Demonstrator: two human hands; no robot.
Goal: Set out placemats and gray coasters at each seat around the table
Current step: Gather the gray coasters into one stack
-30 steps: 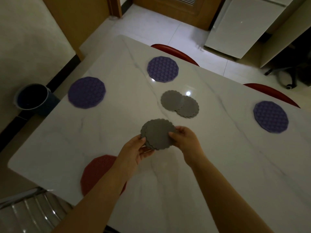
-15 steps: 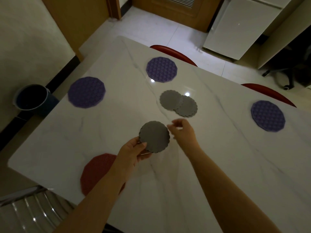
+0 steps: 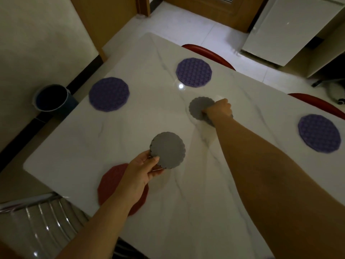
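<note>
My left hand (image 3: 139, 171) pinches gray coaster stack (image 3: 167, 150) as supply; right hand (image 3: 219, 111) closes on table-center coasters (image 3: 199, 108), prob to gather.

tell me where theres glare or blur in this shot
Head view: dim room overall; a small bright glare spot on the marble table near the far purple placemat; the left purple placemat has a smeared edge from motion blur; straight table edges bow from the wide-angle lens.
</note>
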